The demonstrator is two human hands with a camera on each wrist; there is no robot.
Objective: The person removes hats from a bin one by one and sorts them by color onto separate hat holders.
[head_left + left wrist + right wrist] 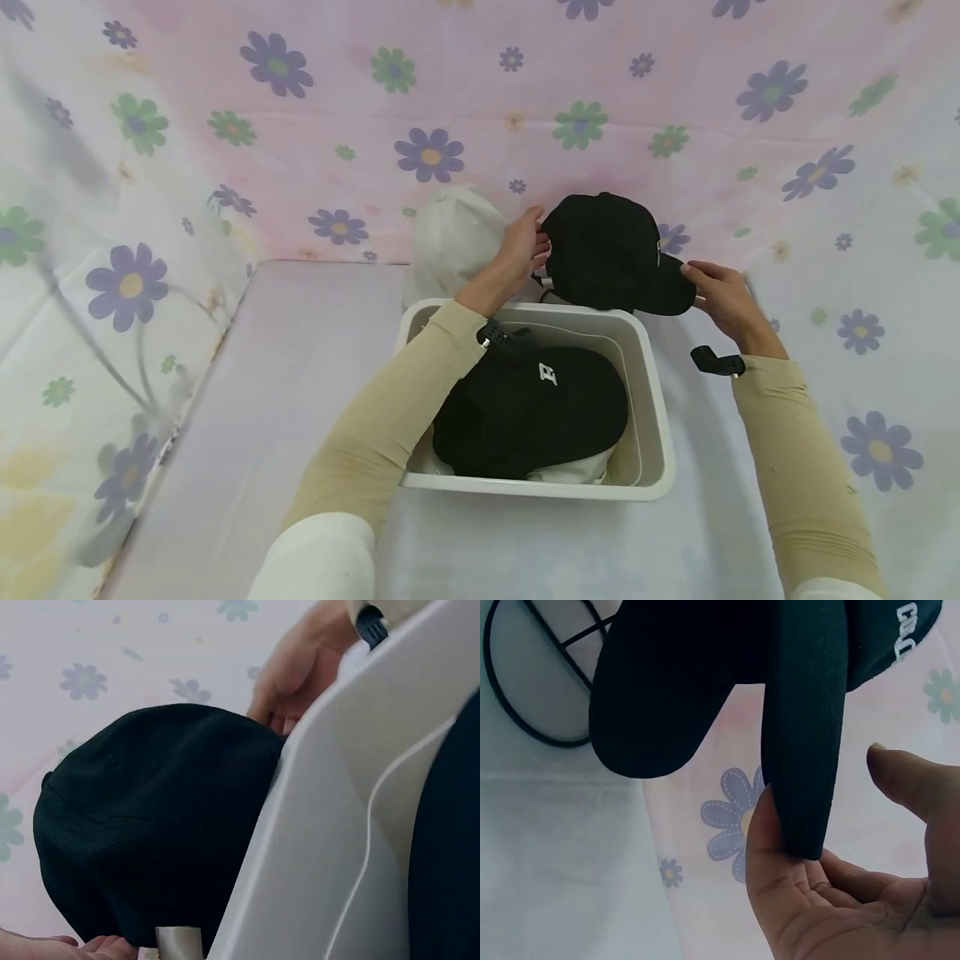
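Black cap (600, 250), between both hands (519, 250) (723, 298)

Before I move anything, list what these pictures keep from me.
Head view: most of the pale item in the bin, covered by the lettered black cap.
Head view: part of the white cap, behind the left hand.
Head view: emblem on the held black cap, nearly edge-on.
Right wrist view: rest of the wire frame, cut off by the top edge.

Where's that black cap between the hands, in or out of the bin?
Out: the cap is beyond the bin's far rim, left hand at its back, right hand at its brim.
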